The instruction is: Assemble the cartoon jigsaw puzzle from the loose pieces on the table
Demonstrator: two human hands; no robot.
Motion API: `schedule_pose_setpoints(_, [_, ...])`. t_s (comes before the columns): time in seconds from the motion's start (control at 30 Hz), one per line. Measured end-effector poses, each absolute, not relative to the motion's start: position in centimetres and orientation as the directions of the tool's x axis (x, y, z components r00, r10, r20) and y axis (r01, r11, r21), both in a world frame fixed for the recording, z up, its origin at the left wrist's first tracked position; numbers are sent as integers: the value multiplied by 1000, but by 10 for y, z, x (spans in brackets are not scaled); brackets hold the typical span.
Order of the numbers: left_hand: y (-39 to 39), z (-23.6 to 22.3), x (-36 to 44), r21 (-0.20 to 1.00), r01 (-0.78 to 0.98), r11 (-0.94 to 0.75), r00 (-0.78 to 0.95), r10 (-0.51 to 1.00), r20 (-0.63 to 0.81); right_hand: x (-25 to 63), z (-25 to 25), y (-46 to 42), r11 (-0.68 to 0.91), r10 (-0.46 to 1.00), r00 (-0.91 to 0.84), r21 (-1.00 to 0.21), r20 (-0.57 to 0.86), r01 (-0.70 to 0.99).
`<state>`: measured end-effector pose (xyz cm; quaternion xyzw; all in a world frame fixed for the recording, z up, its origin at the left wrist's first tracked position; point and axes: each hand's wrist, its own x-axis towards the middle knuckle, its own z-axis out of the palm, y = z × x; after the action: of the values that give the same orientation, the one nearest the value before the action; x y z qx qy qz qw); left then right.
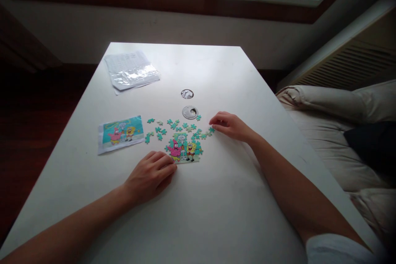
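Observation:
A partly joined jigsaw puzzle lies on the white table, showing a pink starfish, a pale green figure and a yellow sponge character. My left hand rests at its lower left corner, fingers loosely bent and fingertips at the edge; nothing shows in its grasp. Beyond the puzzle, loose teal and pale green puzzle pieces are scattered. My right hand hovers low at their right end, thumb and forefinger slightly apart. Just below those fingertips is a teal piece; whether they touch it is unclear.
Left of the pieces lies a reference picture in a clear sleeve. A plastic bag with papers sits at the table's far left. Two round inserts are set in the white table. A beige sofa stands at the right.

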<state>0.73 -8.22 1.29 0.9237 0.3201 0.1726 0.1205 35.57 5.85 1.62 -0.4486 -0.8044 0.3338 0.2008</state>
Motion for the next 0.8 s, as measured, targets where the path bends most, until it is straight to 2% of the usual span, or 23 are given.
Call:
schedule_pose_setpoints(0.2, [-82,15,9,314,555,-771,736,630,247,353,21,57,497,774,-632,-640,23,586])
schedule_pose_setpoints(0.47, [-83,14,7,329,539,-775,716,628,305,348,22,52,537,746,-666,-583,-10,610])
schedule_pose_setpoints(0.8, [-83,19,9,305,560,-771,713,635,297,341,16,49,634,719,-687,-501,101,590])
